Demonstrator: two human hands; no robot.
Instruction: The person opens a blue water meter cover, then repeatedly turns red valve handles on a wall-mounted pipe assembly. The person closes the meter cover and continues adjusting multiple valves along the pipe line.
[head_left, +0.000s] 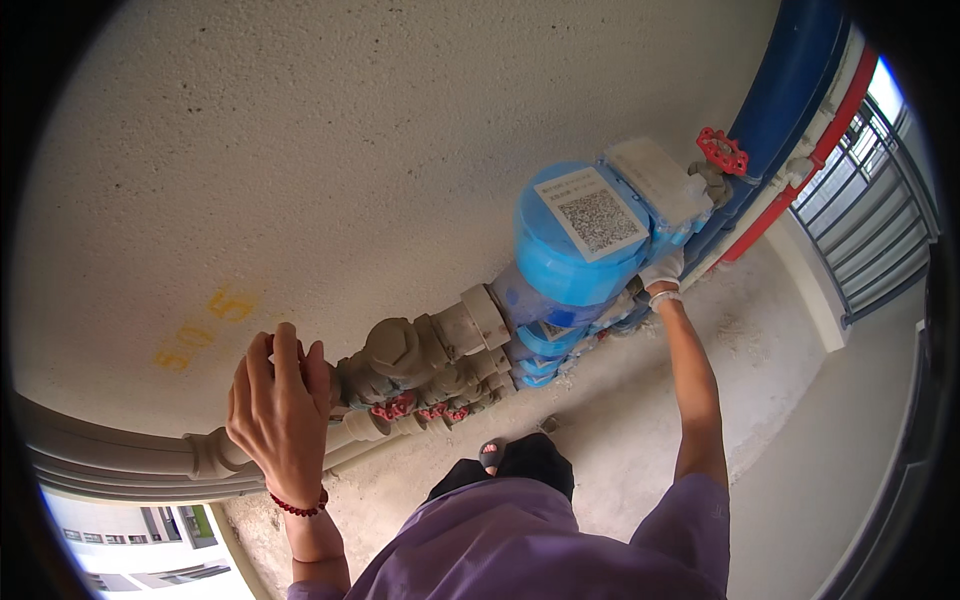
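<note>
My left hand (277, 412), bare with a dark red bead bracelet, curls over a red valve handwheel (302, 351), mostly hidden by the fingers, at the left end of the top pipe run. Right of it are a brass-coloured fitting (392, 346) and a blue water meter (570, 281) bearing a printed code. My right hand (666, 268) wears a white glove and reaches in below the meter's right end; its fingers are hidden. Beyond it, another red handwheel (722, 151) sits on a valve beside the thick blue pipe (787, 82).
Several more blue meters (551, 339) and red-handled valves (394, 406) are stacked beneath the top run. Grey-beige pipes (112, 442) curve along the rough wall (300, 150). A red pipe (832, 146) and a metal railing (870, 202) stand at the right, above the concrete floor (622, 420).
</note>
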